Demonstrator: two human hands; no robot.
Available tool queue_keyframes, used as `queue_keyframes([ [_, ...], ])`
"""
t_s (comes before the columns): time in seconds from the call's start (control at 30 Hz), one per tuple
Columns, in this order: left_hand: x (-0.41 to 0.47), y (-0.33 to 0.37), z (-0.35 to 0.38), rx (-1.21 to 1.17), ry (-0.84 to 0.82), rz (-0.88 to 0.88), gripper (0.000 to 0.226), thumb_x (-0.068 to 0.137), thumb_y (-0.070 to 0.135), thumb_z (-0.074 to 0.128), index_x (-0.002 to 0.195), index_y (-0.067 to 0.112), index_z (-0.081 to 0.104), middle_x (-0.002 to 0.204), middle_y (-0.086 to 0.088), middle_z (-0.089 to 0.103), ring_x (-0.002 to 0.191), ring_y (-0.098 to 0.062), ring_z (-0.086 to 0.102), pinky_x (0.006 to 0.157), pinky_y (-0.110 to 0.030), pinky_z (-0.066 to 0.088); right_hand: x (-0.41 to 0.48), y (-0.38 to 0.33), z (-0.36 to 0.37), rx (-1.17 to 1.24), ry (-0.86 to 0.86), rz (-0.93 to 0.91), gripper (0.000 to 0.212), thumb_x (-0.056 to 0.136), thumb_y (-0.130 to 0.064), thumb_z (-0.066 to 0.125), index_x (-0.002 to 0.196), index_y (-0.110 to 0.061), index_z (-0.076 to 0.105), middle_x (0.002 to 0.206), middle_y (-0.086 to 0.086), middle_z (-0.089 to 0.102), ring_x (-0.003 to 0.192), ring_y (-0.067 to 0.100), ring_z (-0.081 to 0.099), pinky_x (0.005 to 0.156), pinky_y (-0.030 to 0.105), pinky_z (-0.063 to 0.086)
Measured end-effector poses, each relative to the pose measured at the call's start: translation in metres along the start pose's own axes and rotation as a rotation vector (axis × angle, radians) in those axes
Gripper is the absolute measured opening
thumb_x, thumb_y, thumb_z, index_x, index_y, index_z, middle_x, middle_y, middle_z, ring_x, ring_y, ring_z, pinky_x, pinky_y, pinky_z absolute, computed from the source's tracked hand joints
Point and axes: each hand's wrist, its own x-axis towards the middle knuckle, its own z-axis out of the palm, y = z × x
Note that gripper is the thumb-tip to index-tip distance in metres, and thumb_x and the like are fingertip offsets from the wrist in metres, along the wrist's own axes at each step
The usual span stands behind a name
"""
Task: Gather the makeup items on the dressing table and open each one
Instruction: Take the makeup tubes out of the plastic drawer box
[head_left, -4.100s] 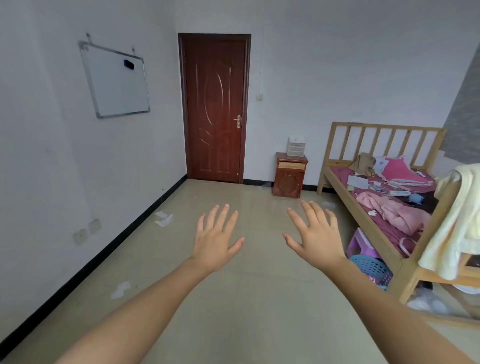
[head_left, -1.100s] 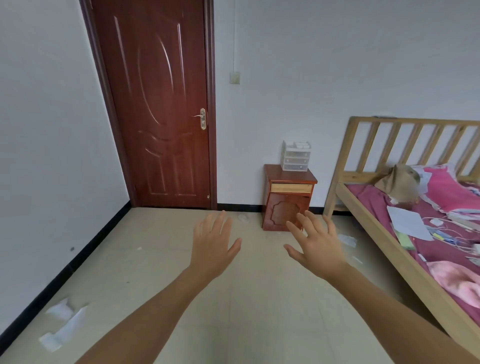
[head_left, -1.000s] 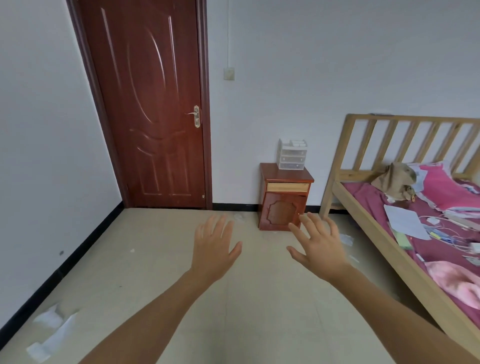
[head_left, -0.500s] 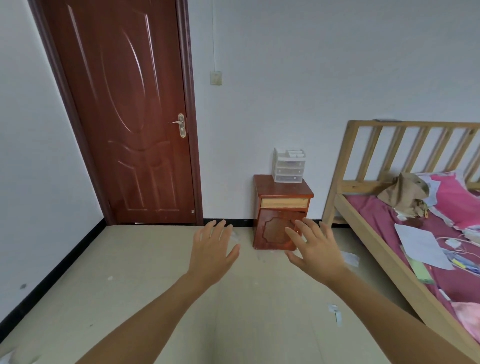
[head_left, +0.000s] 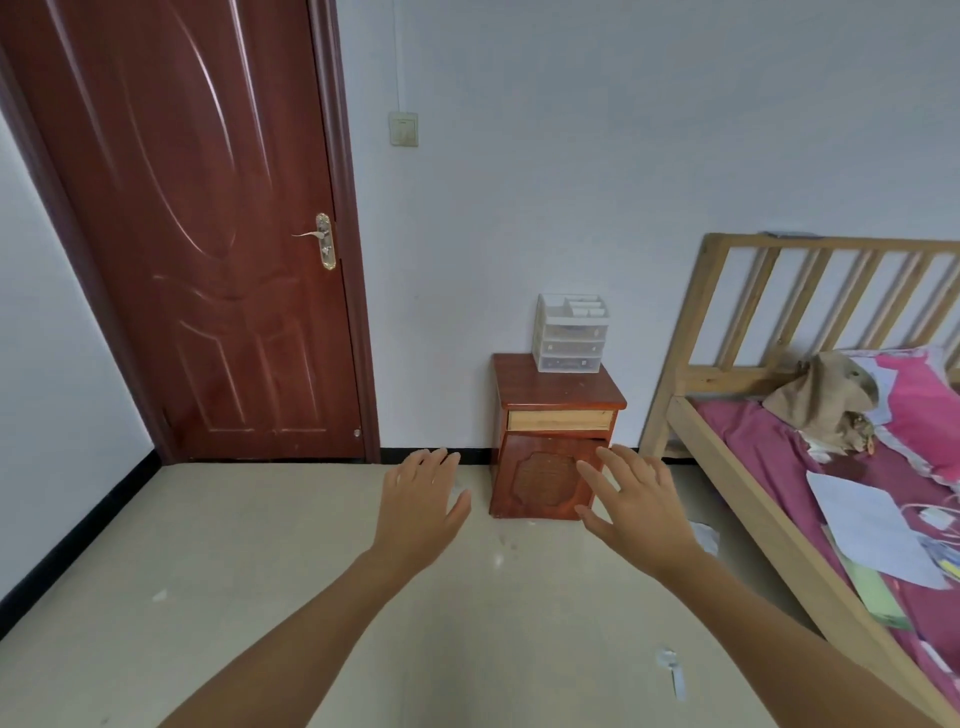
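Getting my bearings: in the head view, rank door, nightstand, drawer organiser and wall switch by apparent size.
Largest first:
dark red wooden door
red wooden nightstand
clear plastic drawer organiser
beige wall switch
All against one wall: ranking firm.

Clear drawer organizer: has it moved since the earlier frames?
No. The clear drawer organizer sits at the back of the top of the red cabinet, as before; only the camera came closer.

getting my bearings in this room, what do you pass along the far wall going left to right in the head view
door → light switch → bedside cabinet → bed
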Motion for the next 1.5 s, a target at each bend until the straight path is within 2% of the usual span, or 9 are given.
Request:
queue_keyframes([
  [0.23,0.093,0.011,0.044,-0.023,-0.103,0.062,0.053,0.078,0.044,0.034,0.108,0.013,0.064,0.110,-0.008,0.067,0.103,-0.030,0.063,0.076,-0.043,0.054,0.053,0.046,0.047,0.022,-0.125,0.172,0.048,0.075,-0.049,0.040,0.099,-0.019,0.068,0.101,0.010,0.071,0.098,0.031,0.067,0.085,0.056,0.049],
  [0.47,0.157,0.039,0.108,-0.026,-0.206,0.059,0.060,0.080,0.049,0.029,0.117,0.014,0.062,0.125,-0.012,0.060,0.116,-0.034,0.056,0.089,-0.048,0.049,0.071,0.097,0.095,0.006,-0.126,0.222,0.074,0.091,-0.054,0.002,0.097,-0.022,0.069,0.099,0.007,0.071,0.096,0.029,0.068,0.082,0.051,0.052],
  [0.57,0.190,0.058,0.134,-0.029,-0.207,0.057,0.059,0.080,0.049,0.030,0.115,0.014,0.063,0.123,-0.012,0.061,0.116,-0.034,0.056,0.089,-0.048,0.048,0.089,0.131,0.119,0.011,-0.159,0.215,0.072,0.091,-0.054,0.005,0.098,-0.023,0.069,0.100,0.006,0.071,0.096,0.029,0.068,0.081,0.051,0.052],
  [0.7,0.244,0.081,0.166,0.011,-0.232,0.014,0.052,0.079,0.048,0.035,0.104,0.016,0.066,0.113,-0.009,0.067,0.104,-0.031,0.064,0.080,-0.045,0.053,0.120,0.187,0.156,0.053,-0.095,0.184,0.049,0.086,-0.050,0.032,0.098,-0.018,0.068,0.097,0.007,0.072,0.094,0.028,0.068,0.082,0.047,0.052],
  [0.83,0.287,0.103,0.197,-0.022,-0.198,-0.059,0.049,0.079,0.047,0.036,0.103,0.017,0.066,0.112,-0.009,0.068,0.104,-0.032,0.064,0.081,-0.046,0.052,0.155,0.235,0.187,0.111,-0.019,0.159,0.060,0.092,-0.050,0.018,0.092,-0.017,0.069,0.092,0.002,0.072,0.092,0.025,0.067,0.082,0.043,0.052],
  [1.0,0.322,0.115,0.229,-0.054,-0.177,-0.147,0.052,0.080,0.047,0.035,0.104,0.012,0.066,0.109,-0.010,0.069,0.101,-0.033,0.064,0.078,-0.047,0.053,0.184,0.271,0.233,0.145,-0.079,0.147,0.047,0.085,-0.050,0.036,0.094,-0.017,0.068,0.096,0.005,0.071,0.094,0.027,0.067,0.083,0.045,0.050],
  [1.2,0.370,0.107,0.275,-0.101,-0.264,-0.255,0.070,0.082,0.056,0.017,0.136,0.017,0.041,0.146,-0.005,0.038,0.138,-0.027,0.028,0.111,-0.044,0.025,0.226,0.298,0.292,0.225,-0.156,0.098,0.059,0.090,-0.055,0.024,0.094,-0.017,0.068,0.099,0.008,0.072,0.095,0.030,0.067,0.081,0.047,0.053],
  [1.4,0.457,0.077,0.323,-0.120,-0.183,-0.296,0.076,0.080,0.059,0.016,0.136,0.016,0.042,0.147,-0.008,0.037,0.139,-0.029,0.027,0.112,-0.046,0.022,0.306,0.328,0.346,0.193,-0.169,0.074,0.073,0.092,-0.053,0.007,0.095,-0.020,0.073,0.098,0.005,0.074,0.094,0.027,0.069,0.077,0.044,0.055],
  [1.5,0.504,0.070,0.344,-0.136,-0.229,-0.335,0.072,0.080,0.054,0.016,0.141,0.020,0.032,0.152,-0.003,0.027,0.142,-0.024,0.017,0.115,-0.041,0.016,0.346,0.346,0.369,0.187,-0.176,0.073,0.056,0.089,-0.048,0.024,0.094,-0.019,0.073,0.097,0.005,0.074,0.093,0.026,0.070,0.075,0.042,0.056],
])
